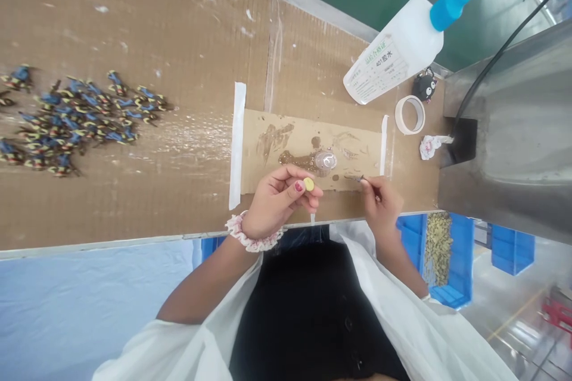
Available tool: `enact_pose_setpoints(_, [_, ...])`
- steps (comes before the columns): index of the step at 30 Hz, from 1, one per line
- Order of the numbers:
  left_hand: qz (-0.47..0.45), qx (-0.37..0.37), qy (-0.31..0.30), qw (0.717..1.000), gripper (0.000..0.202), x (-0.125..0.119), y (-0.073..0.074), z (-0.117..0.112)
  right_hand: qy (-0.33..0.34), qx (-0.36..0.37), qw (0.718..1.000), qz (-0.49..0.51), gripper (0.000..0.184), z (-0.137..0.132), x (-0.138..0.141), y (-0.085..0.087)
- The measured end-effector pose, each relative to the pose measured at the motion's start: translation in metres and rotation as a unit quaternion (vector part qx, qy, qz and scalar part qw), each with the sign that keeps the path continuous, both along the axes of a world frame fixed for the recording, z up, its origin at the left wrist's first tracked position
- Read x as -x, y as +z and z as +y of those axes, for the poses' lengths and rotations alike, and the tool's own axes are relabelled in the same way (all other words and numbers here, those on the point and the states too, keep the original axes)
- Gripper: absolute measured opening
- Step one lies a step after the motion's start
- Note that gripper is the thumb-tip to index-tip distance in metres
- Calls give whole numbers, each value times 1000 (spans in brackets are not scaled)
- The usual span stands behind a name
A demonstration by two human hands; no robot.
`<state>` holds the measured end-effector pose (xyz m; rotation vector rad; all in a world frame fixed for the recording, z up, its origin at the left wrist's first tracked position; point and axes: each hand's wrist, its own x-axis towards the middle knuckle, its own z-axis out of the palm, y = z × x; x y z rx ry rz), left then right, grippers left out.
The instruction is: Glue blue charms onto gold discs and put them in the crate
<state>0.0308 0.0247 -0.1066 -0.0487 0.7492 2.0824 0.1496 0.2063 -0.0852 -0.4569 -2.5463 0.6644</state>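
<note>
Now, nearest the body, the left hand (274, 202) is pinching a small yellow disc (308, 184) in a fingertip grip, just inside the near edge of the surface (179, 202). Beside it the right hand (379, 202) is clenching a thin pick (355, 177), its tip pointing at the glue puddle (313, 161) on the taped card (366, 143), close but not touching. Judging by that, this is the gluing step, and it is calling for a tiny, steady dab. Further out, a crumpled tissue (429, 146), tape roll (410, 114) and glue bottle (393, 53) are lying to the right, and painted parts (67, 119) are sitting heaped far left.
</note>
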Motion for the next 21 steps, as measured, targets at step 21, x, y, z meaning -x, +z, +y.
enact_pose_setpoints(21, [127,-62,51,989,18,-55,40,7,78,477,859,170,23,-57,-1,57])
